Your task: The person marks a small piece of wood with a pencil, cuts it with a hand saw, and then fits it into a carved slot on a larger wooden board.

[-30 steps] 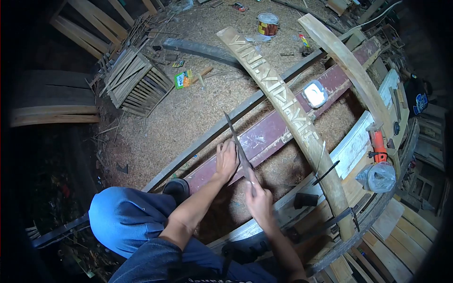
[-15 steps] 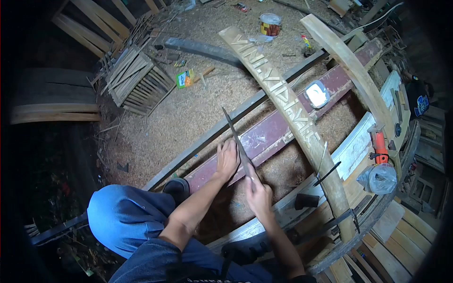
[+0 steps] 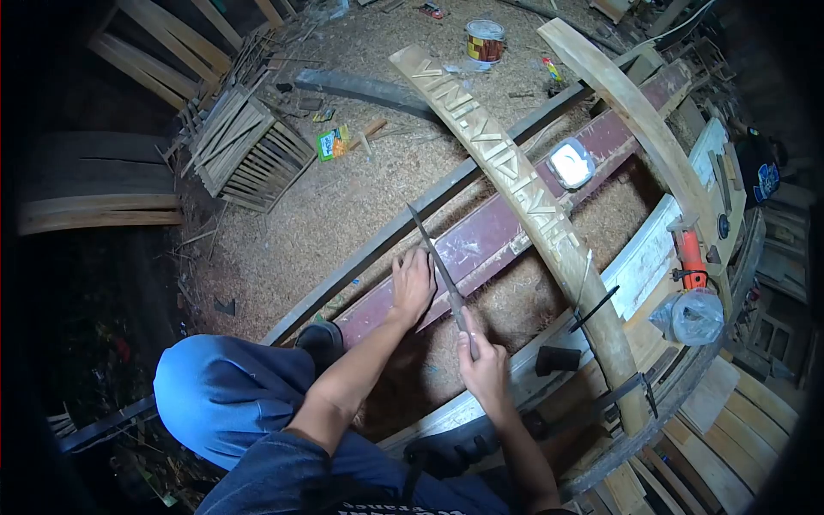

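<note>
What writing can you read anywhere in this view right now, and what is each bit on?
"VINI", then more carved capitals I cannot read surely: long curved pale wooden plank.
Round tin can with red and yellow label: too small.
Green printed packet: too small.
Blue and white badge at the far right edge: blurred.
Long thin metal blade in the right hand: no marks show.

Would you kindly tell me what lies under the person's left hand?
The left hand lies flat on a maroon-painted beam, beside the thin blade held by the right hand. Anything between palm and beam is covered.
</note>
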Demonstrator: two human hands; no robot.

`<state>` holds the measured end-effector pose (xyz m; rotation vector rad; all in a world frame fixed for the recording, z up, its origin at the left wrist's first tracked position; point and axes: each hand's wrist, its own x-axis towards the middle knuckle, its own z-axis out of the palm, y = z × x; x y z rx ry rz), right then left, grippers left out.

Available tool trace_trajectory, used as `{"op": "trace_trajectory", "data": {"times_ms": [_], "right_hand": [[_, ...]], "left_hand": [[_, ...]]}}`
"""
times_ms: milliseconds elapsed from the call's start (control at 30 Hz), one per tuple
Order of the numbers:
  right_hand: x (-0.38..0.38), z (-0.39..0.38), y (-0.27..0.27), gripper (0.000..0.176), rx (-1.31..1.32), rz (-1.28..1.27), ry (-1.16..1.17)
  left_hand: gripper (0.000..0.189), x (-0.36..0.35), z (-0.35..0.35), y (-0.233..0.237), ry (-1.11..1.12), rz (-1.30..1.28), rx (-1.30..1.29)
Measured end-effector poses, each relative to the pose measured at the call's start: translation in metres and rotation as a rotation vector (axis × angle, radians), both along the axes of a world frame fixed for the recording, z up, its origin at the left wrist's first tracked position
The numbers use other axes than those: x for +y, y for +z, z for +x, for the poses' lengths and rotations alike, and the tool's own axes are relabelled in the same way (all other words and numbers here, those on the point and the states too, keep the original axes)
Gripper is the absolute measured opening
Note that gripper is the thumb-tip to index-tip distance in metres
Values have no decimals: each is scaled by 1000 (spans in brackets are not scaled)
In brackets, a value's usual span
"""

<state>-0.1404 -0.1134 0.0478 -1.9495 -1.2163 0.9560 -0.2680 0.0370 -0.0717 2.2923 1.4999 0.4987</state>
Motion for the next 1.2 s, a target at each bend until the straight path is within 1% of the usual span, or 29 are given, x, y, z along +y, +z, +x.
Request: {"op": "trace_trajectory", "data": {"times_ms": [100,167,200,267,300,333,367,400,433,467,533,600,667,700,733,800,833,900,933,1000,1067,1133,1167,1200], "right_hand": [[-6,-4,5,44,-28,-65,15],[-13,-8,2,44,-1,66,0],[-14,-10,0,44,-2,69,0],[-14,-14,-4,44,32,127,-58],[-7,-17,-7,44,34,128,-59],[3,-21,-9,44,38,62,-60],[8,-23,-10,44,40,-11,-61],[15,-25,-17,44,22,70,-69],[16,-21,-15,44,16,21,-45],[12,-18,-10,44,11,-36,-19],[1,-9,-12,44,-15,-25,-7],[-2,-11,-19,44,-30,-13,6],[4,-20,-23,44,42,145,-88],[10,-23,-25,44,43,182,-97],[10,-23,-22,44,34,23,-58],[35,-31,-36,44,24,107,-74],[33,-33,-36,44,31,109,-73],[35,-31,-31,44,-33,46,-3],[24,-26,-31,44,-37,41,-1],[5,-21,-24,43,15,192,-39],[3,-21,-24,43,9,138,-23],[21,-19,-17,44,-15,64,-11],[27,-20,-22,44,-23,67,-3],[22,-19,-21,44,-26,61,-5]], "left_hand": [[14,-6,-7,-5,0,-35,30],[18,-11,-12,-11,-37,95,22],[18,-11,-13,-11,-36,98,21],[21,-13,-15,-10,-73,21,29],[23,-12,-15,-11,-48,68,-11],[23,-12,-15,-9,-50,61,-10],[26,-12,-15,-8,-41,31,-29],[28,-12,-15,-4,-30,8,-51],[39,-9,-16,2,-26,-234,38],[39,-10,-14,-1,-23,-233,29],[35,-12,-12,-8,-80,-17,49],[33,-14,-15,-10,-107,-55,88],[31,-11,-14,-12,-128,82,40],[31,-11,-14,-14,-103,78,43],[31,-14,-13,-15,-106,72,40],[29,-11,-14,-12,-91,54,-8],[29,-10,-17,-15,-50,5,-45],[28,-7,-19,-14,-50,40,-37],[28,-10,-16,-15,-47,62,-40],[26,-8,-14,-9,-51,55,-47],[24,-13,-15,-7,-59,42,-52],[19,-10,-14,-5,-66,130,-77],[15,-9,-13,-4,-41,34,-75],[15,-9,-14,-3,-43,27,-78]]}}
